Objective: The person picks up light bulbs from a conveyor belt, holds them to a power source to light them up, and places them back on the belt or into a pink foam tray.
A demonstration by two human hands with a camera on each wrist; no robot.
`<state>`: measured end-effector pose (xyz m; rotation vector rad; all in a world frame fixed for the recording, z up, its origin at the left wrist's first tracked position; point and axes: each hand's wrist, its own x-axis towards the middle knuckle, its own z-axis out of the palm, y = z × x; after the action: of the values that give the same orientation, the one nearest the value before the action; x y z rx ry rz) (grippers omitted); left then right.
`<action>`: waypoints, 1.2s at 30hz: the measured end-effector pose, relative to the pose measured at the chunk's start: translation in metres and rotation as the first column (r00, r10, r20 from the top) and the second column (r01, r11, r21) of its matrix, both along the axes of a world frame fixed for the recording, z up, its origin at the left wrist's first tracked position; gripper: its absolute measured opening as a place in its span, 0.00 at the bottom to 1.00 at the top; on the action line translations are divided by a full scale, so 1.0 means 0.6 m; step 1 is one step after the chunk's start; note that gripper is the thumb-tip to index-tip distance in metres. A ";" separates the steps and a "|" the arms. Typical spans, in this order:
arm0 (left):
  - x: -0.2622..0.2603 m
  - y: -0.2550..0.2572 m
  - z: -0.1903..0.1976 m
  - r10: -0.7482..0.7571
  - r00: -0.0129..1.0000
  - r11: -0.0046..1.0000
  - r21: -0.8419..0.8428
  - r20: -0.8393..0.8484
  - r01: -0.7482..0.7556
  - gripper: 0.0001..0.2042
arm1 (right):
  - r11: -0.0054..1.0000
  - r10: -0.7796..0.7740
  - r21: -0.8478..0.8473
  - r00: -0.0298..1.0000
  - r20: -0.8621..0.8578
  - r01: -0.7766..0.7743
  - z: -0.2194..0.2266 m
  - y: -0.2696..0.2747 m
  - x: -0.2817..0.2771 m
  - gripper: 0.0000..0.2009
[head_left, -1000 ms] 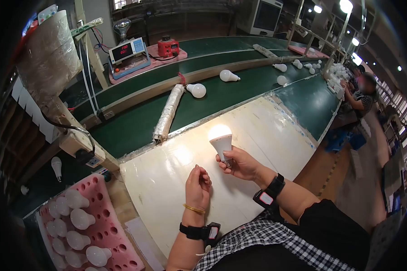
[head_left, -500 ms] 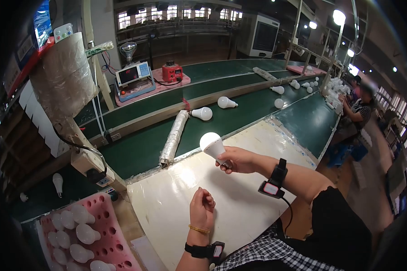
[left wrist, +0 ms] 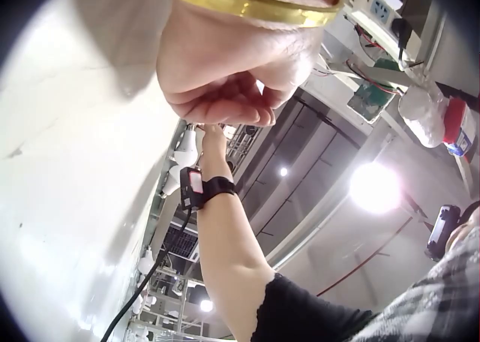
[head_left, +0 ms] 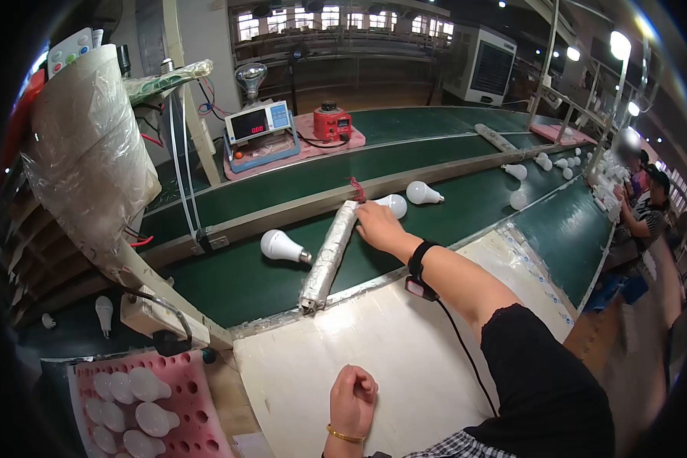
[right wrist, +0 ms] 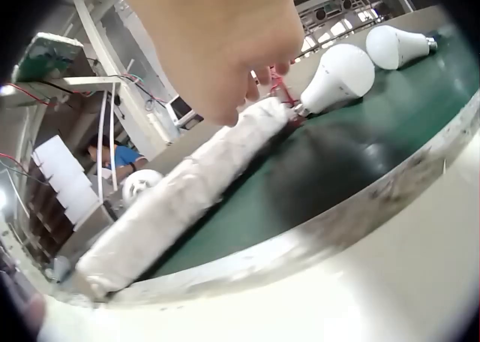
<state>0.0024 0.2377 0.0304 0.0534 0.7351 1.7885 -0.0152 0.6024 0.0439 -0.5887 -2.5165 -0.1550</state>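
Observation:
My right hand [head_left: 380, 227] reaches over the far end of a wrapped, silvery bar [head_left: 330, 256] lying across the green belt. In the right wrist view its fingertips [right wrist: 282, 67] hang bent above the bar's end, beside the screw base of a white light bulb [right wrist: 341, 79]. That bulb is partly behind the hand in the head view. Another light bulb [head_left: 282, 246] lies left of the bar, its base towards it. Over the white work surface [head_left: 305, 374], my left hand [head_left: 353, 401] rests with loosely curled fingers and nothing in them.
A pink foam tray [head_left: 183, 382] with several bulbs stands at the lower left. Behind the belt are a meter [head_left: 258, 126] and a red device [head_left: 332, 122]. More bulbs [head_left: 515, 172] lie along the belt, with another person [head_left: 653, 210] at the far right.
My right hand has let go of the bulb, which now lies unlit left of the bar, and has moved forward to the bar's far end. The left hand stays loosely curled.

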 end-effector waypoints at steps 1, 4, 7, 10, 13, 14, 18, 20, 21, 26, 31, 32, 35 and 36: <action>-0.003 0.000 -0.011 0.011 1.000 1.000 0.002 -0.002 -0.011 0.14 | 0.991 -0.064 0.118 0.998 0.011 0.063 0.004 0.018 0.008 0.14; -0.007 -0.006 -0.031 -0.046 0.998 0.998 -0.042 0.034 0.047 0.12 | 0.948 -0.269 0.221 0.948 0.172 0.229 -0.009 0.074 0.038 0.20; -0.003 -0.005 -0.039 -0.049 0.999 0.999 -0.009 -0.020 0.049 0.12 | 0.840 -0.533 0.092 0.780 0.328 0.535 0.009 0.063 0.065 0.26; 0.000 -0.003 -0.030 -0.068 0.997 0.997 -0.043 -0.027 0.067 0.12 | 0.765 -0.536 -0.153 0.751 0.386 0.625 0.024 0.072 0.117 0.24; 0.006 0.001 -0.009 -0.039 0.998 0.999 -0.024 -0.048 0.038 0.14 | 0.390 -0.293 -0.911 0.956 0.016 0.135 0.047 0.033 0.175 0.19; 0.007 0.001 -0.014 -0.042 0.998 0.999 -0.009 -0.047 0.041 0.14 | 0.161 -0.342 -0.985 0.932 -0.118 -0.065 0.044 0.005 0.187 0.18; 0.010 0.003 -0.017 -0.045 0.999 0.998 -0.036 -0.013 0.044 0.14 | -0.341 -0.483 -0.772 0.804 -0.345 -0.536 0.053 -0.144 0.234 0.16; 0.012 0.004 -0.016 -0.042 0.999 0.999 0.003 -0.026 0.042 0.13 | -0.460 -0.499 -0.646 0.779 -0.380 -0.609 0.050 -0.213 0.251 0.17; 0.014 0.004 -0.017 -0.048 0.999 0.999 -0.010 -0.025 0.048 0.13 | -0.465 -0.509 -0.640 0.776 -0.373 -0.612 0.048 -0.242 0.255 0.17; 0.015 0.007 -0.019 -0.051 0.998 0.998 0.033 -0.032 0.052 0.13 | -0.424 -0.484 -0.738 0.820 -0.305 -0.525 0.032 -0.323 0.269 0.20; 0.013 0.009 -0.029 -0.038 0.999 0.997 0.073 0.012 0.037 0.11 | -0.467 -0.520 -0.694 0.805 -0.286 -0.548 0.045 -0.350 0.271 0.20; 0.013 0.008 -0.027 -0.031 0.999 0.997 0.077 0.015 0.030 0.11 | -0.443 -0.513 -0.716 0.807 -0.291 -0.540 0.042 -0.350 0.270 0.19; 0.013 0.007 -0.022 -0.043 0.999 0.995 0.093 0.014 0.041 0.11 | -0.438 -0.522 -0.721 0.805 -0.282 -0.537 0.041 -0.350 0.264 0.18; 0.013 0.007 -0.023 -0.043 0.999 0.995 0.094 0.021 0.041 0.11 | -0.455 -0.545 -0.702 0.795 -0.267 -0.548 0.044 -0.351 0.261 0.18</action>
<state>0.0102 0.2421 0.0164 0.1098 0.6289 1.7800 0.1412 0.3919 0.0701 -0.9359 -0.9588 2.3289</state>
